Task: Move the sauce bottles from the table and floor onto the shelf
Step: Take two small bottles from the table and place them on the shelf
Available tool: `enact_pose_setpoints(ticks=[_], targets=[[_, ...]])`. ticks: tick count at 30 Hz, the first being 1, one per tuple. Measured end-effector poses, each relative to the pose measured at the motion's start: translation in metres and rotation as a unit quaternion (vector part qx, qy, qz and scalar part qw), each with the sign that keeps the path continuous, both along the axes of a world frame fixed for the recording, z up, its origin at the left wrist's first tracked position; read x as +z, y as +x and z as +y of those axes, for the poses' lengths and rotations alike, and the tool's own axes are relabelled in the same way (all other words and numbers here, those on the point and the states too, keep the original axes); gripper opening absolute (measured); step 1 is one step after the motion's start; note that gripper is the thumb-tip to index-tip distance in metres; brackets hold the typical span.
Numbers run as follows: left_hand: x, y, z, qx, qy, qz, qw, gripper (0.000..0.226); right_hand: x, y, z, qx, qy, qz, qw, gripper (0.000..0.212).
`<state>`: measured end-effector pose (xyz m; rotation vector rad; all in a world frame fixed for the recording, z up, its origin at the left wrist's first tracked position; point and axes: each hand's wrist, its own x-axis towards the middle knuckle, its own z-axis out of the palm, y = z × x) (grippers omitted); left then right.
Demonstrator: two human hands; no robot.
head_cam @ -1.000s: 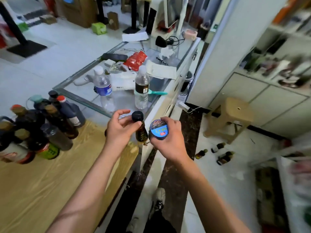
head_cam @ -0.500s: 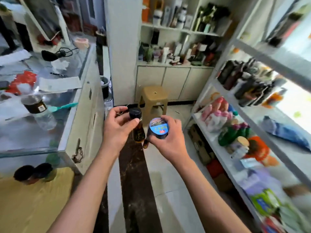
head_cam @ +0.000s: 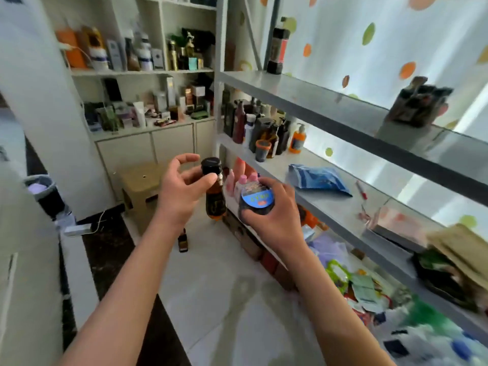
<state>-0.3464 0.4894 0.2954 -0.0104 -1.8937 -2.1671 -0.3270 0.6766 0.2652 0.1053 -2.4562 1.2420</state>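
My left hand (head_cam: 182, 188) grips a small amber sauce bottle (head_cam: 215, 202) with a black cap by its neck. My right hand (head_cam: 274, 215) holds a dark jar with a blue round lid (head_cam: 256, 199) from below. Both are held up at chest height in front of the grey metal shelf (head_cam: 330, 207) on the right. Several dark sauce bottles (head_cam: 264, 128) stand at the far end of the middle shelf board. One small dark bottle (head_cam: 182, 240) lies on the floor beneath my hands.
A blue packet (head_cam: 317, 178) and a pink box (head_cam: 396, 223) lie on the middle board. A tan plastic stool (head_cam: 140, 180) stands ahead by white cabinets (head_cam: 148, 146). The lower shelf holds packets and bags. A grey bin (head_cam: 43, 191) and a power strip (head_cam: 78, 229) sit at left.
My view has swung right, from the table and glass counter to the metal shelf. Both hands keep the bottle and jar, now close to the shelf.
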Motion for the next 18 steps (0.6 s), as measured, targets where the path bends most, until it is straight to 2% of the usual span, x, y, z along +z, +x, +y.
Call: enact_pose_setpoints(ticks=[8,18], targets=[[0.036,-0.041,0.17,-0.064,-0.008,0.051,0.997,0.04,0.031,-0.028,0.154,-0.067,0.008,0.032,0.997,0.071],[0.071,-0.124,0.302,-0.17,-0.04,0.098,0.98,0.045,0.054,-0.069,0.275,-0.179,-0.011,0.062,0.982,0.068]])
